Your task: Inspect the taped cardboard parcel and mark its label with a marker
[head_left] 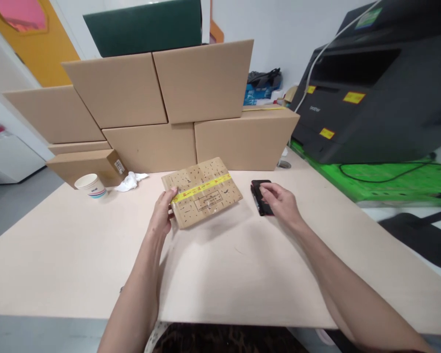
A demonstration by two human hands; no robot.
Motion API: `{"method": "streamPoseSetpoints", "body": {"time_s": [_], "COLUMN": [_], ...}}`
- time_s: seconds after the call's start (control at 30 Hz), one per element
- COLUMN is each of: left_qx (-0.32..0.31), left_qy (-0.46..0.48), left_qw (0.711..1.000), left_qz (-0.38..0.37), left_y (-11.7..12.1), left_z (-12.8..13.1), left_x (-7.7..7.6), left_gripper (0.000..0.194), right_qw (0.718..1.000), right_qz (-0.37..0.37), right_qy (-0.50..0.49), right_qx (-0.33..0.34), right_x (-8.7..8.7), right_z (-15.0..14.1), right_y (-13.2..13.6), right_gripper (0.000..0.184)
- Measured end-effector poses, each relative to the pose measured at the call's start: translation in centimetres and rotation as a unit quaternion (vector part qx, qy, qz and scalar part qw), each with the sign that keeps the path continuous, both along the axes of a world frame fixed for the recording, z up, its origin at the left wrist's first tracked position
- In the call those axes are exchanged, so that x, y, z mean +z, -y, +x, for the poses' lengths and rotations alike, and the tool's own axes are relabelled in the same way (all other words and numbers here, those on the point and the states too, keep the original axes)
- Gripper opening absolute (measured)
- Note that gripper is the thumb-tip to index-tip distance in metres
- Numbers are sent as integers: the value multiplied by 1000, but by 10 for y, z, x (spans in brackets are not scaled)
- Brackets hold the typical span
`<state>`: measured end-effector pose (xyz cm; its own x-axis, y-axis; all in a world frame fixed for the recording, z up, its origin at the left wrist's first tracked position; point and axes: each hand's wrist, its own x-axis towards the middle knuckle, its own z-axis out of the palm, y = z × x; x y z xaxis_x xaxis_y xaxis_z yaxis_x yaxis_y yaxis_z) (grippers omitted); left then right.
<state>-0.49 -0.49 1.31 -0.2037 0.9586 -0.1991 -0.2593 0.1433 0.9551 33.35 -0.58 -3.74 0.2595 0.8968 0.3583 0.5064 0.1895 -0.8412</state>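
Observation:
My left hand (162, 211) is closed on the near left corner of a flat cardboard parcel (206, 193), thumb on top and fingers underneath. Yellow printed tape runs across the parcel, above a stamped text box, and dark specks cover its face. It is tilted, its near edge raised off the table. To the right, my right hand (282, 201) is at a small flat black object with reddish edges (261, 191), which lies on the table. Thumb and fingertips are pinched together over it; whether anything is between them is hidden.
Stacked cardboard boxes (202, 83) line the table's back, with a dark green box (147, 27) on top. At left are a paper cup (91, 186), crumpled tissue (130, 181) and a long carton (84, 164). A dark printer (367, 93) stands at right on a green surface (353, 181).

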Motion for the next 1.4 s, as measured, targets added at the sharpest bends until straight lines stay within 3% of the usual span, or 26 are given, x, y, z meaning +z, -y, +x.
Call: {"method": "streamPoseSetpoints", "body": {"time_s": [0.17,0.37,0.53,0.73,1.03,1.2,1.3,1.4], "left_qx": [10,5,13,28,19,24,23,20], "left_qy": [-36,-27,-18,-9,-5,-5,-4,1], "left_qw": [999,999,998,999,1000,1000,1000,1000], "left_qz": [-34,-36,-53,-30,6,1,-4,-2], "left_y": [0,-1,-2,-2,2,2,1,1], "left_z": [-1,1,1,2,4,4,4,5], "left_x": [-1,-1,-5,-9,-9,-8,-8,-8], "left_gripper": [57,61,63,56,57,63,65,65], "right_qw": [987,951,892,868,887,897,931,984], "right_qz": [5,-34,-63,-47,-15,35,87,124], "right_qy": [158,281,405,441,357,325,259,80], "right_qx": [-7,127,189,223,294,297,243,102], "right_x": [-7,-13,-19,-17,-12,-14,-13,-9], "right_z": [18,17,18,21,15,7,3,0], "right_y": [-6,-1,-1,-2,1,3,4,5], "right_gripper": [32,46,58,45,31,35,31,13]}}
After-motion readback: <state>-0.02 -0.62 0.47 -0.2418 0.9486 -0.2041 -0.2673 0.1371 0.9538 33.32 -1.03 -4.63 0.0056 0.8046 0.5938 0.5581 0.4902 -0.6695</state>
